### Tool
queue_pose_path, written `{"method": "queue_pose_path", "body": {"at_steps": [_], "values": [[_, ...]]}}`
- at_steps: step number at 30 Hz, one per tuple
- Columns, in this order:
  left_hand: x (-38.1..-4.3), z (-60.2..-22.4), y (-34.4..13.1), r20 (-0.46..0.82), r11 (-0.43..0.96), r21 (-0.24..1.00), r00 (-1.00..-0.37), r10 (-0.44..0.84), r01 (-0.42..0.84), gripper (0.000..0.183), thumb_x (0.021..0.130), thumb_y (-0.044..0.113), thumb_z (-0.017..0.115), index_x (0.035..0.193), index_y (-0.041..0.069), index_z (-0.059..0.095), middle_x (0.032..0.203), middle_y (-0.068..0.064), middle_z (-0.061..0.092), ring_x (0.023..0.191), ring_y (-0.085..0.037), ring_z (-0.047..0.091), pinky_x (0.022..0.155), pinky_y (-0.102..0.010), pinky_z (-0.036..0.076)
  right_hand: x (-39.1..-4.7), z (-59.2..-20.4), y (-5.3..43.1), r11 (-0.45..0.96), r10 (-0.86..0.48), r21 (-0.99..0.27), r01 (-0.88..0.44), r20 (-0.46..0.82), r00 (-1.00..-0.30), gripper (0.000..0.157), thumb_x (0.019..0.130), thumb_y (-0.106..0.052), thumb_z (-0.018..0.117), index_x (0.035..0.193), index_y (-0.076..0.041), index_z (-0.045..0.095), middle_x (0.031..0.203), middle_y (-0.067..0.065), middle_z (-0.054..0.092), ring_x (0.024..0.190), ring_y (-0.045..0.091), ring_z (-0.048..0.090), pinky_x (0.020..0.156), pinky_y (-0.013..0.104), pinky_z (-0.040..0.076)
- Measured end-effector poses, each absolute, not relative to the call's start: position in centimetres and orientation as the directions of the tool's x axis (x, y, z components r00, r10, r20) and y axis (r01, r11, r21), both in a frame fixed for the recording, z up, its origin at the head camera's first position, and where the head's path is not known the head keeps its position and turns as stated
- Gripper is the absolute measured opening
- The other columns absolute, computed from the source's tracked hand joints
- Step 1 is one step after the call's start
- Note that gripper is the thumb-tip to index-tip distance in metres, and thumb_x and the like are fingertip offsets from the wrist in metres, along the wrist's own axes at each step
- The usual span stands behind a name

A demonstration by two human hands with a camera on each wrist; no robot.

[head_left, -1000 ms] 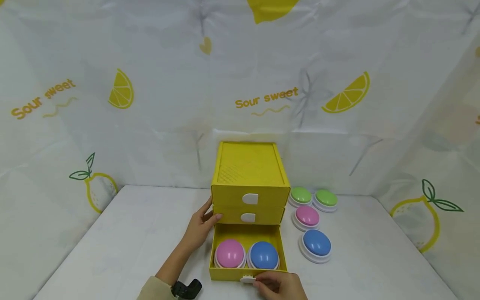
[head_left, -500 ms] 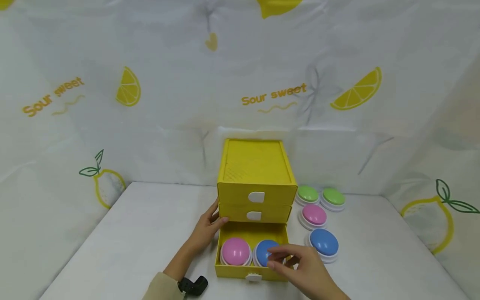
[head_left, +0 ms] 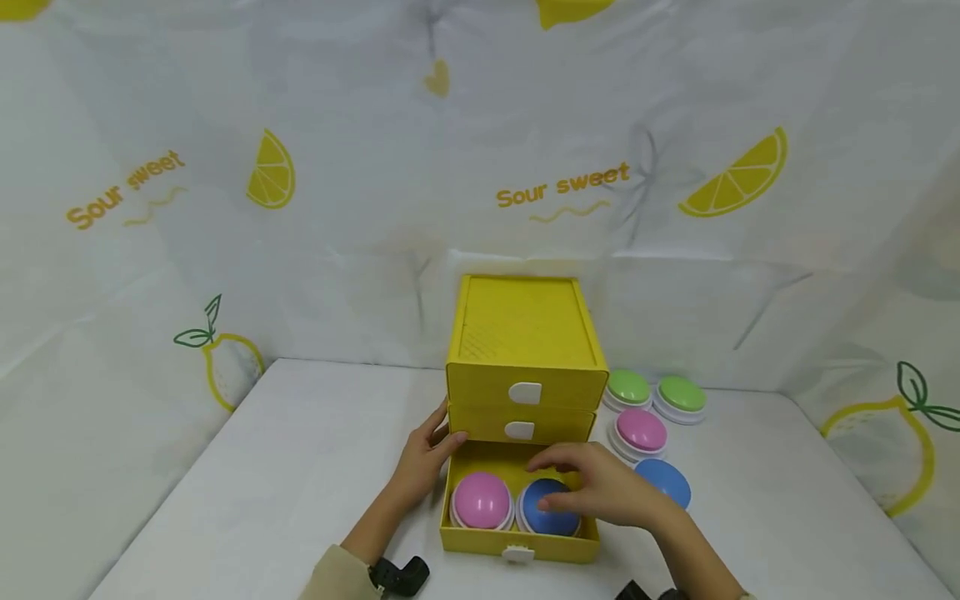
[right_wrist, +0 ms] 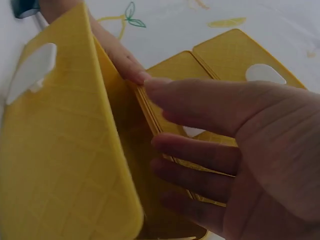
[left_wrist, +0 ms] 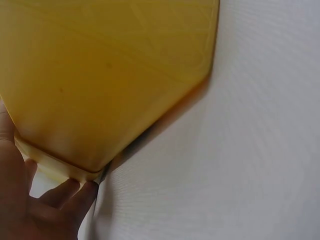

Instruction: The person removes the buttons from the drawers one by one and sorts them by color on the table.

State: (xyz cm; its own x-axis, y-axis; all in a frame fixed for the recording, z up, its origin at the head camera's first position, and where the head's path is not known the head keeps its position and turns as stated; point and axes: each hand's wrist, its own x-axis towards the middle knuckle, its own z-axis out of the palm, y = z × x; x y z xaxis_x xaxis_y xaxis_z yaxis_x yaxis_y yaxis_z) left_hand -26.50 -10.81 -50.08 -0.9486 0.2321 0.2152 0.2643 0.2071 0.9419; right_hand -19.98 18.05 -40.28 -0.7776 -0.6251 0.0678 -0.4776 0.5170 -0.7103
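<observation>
A yellow drawer box [head_left: 528,323] stands mid-table, its bottom drawer [head_left: 472,542] pulled out. Inside that drawer sit a pink dome button [head_left: 482,498] on the left and a blue dome button [head_left: 553,518] on the right, both with white bases. My right hand [head_left: 600,485] hovers over the blue button, thumb and fingers apart, holding nothing; it hides part of that button. In the right wrist view its fingers [right_wrist: 195,150] spread beside the drawer. My left hand [head_left: 422,463] touches the box's left side, thumb at the front corner; its fingers [left_wrist: 82,200] reach the edge in the left wrist view.
To the right of the box stand two green dome buttons [head_left: 681,393], a pink one [head_left: 641,429] and a blue one [head_left: 666,482], the last partly behind my right forearm. A white lemon-print sheet [head_left: 360,208] hangs behind the white table [head_left: 315,433].
My right hand has let go of the bottom drawer's white handle and moved up over the blue button in the drawer. The left hand stays at the box. The head view has shifted slightly.
</observation>
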Motion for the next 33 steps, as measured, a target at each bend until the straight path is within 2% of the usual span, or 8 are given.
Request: {"method": "queue_pose_path", "body": {"at_steps": [3,10,15,18,28,33], "values": [[-26.5,-50.1,-10.7,0.215,0.205,0.943,-0.949,0.229,0.263,0.068,0.101,0.031,0.063,0.160,0.023,0.030,0.165,-0.006,0.033,0.143,-0.040,0.047,0.114,-0.054,0.043,-20.6,-40.5,18.0,0.541,-0.626,-0.698,-0.469,0.039,-0.779,0.036,0.092,-0.032,0.075,0.120,-0.009,0.072,0.119,0.007,0.074,0.109,0.029,0.068,0.098,0.046,0.057],[-26.4,-49.8,-10.6,0.197,0.205,0.947,-0.952,0.235,0.246,0.069,0.100,0.032,0.064,0.160,0.024,0.031,0.165,-0.003,0.034,0.144,-0.039,0.046,0.115,-0.054,0.042,-21.1,-41.3,17.7,0.616,-0.645,-0.634,-0.468,-0.066,-0.761,0.037,0.093,-0.034,0.074,0.121,-0.011,0.072,0.119,0.001,0.074,0.107,0.017,0.068,0.096,0.039,0.058],[-26.5,-50.0,-10.8,0.214,0.211,0.941,-0.947,0.239,0.265,0.069,0.100,0.031,0.063,0.160,0.022,0.030,0.165,-0.007,0.034,0.142,-0.042,0.046,0.113,-0.056,0.043,-20.8,-41.4,17.3,0.683,-0.632,-0.568,-0.459,-0.144,-0.762,0.043,0.092,-0.039,0.073,0.126,-0.013,0.070,0.125,-0.001,0.072,0.114,0.019,0.066,0.102,0.048,0.054],[-26.5,-50.2,-10.8,0.219,0.213,0.939,-0.947,0.235,0.271,0.069,0.100,0.030,0.064,0.160,0.020,0.030,0.165,-0.009,0.034,0.142,-0.043,0.047,0.112,-0.056,0.044,-20.7,-41.3,17.0,0.705,-0.628,-0.541,-0.459,-0.176,-0.758,0.045,0.092,-0.040,0.072,0.128,-0.013,0.069,0.125,-0.001,0.071,0.114,0.020,0.066,0.102,0.050,0.054],[-26.5,-50.3,-10.8,0.204,0.209,0.945,-0.952,0.228,0.252,0.068,0.100,0.031,0.063,0.160,0.024,0.031,0.165,-0.004,0.034,0.143,-0.041,0.046,0.113,-0.055,0.043,-21.0,-41.1,17.4,0.679,-0.647,-0.566,-0.468,-0.159,-0.746,0.031,0.093,-0.035,0.073,0.119,-0.019,0.072,0.114,-0.009,0.072,0.099,0.003,0.063,0.095,0.036,0.058],[-26.5,-50.2,-10.8,0.203,0.211,0.945,-0.955,0.218,0.249,0.068,0.100,0.031,0.064,0.160,0.025,0.032,0.164,-0.004,0.036,0.143,-0.041,0.047,0.113,-0.056,0.043,-21.1,-41.0,17.6,0.647,-0.675,-0.576,-0.499,-0.131,-0.726,0.026,0.094,-0.032,0.071,0.118,-0.023,0.072,0.114,-0.012,0.070,0.101,0.002,0.062,0.096,0.034,0.057]]}}
